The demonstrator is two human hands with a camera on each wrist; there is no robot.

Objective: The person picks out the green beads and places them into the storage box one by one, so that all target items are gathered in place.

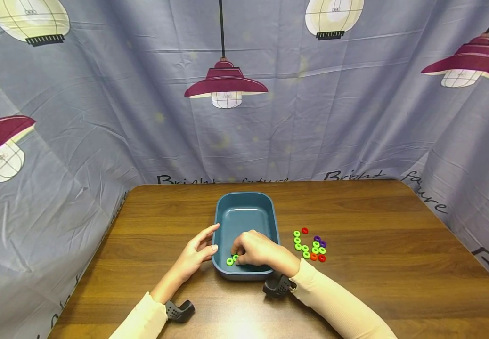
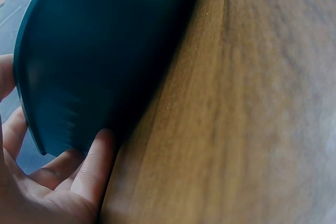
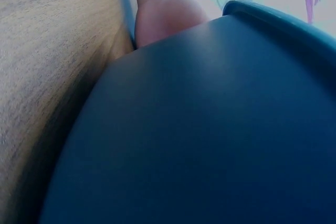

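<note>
A blue rectangular bin (image 1: 246, 200) stands on the wooden table. My right hand (image 1: 255, 248) reaches down into its near part, fingers bent and thumb close to the fingertips. Between them they pinch a small green ring (image 1: 235, 257), partly covered by the fingers. Just left of it, another green ring (image 1: 229, 262) lies on the bin floor. My left hand (image 1: 193, 254) is at the bin's left side, its fingers spread and loosely bent; in the left wrist view, fingertips (image 2: 100, 148) rest against the outer wall. The right wrist view shows mostly bin wall, and the right fingertips are hidden there.
Right of the bin lies a loose group of small rings: several green rings (image 1: 297, 240), purple rings (image 1: 317, 239), red rings (image 1: 322, 258) and an orange ring (image 1: 313, 256). A grey-blue curtain (image 1: 151, 117) with printed lamps hangs behind the table (image 1: 367, 282).
</note>
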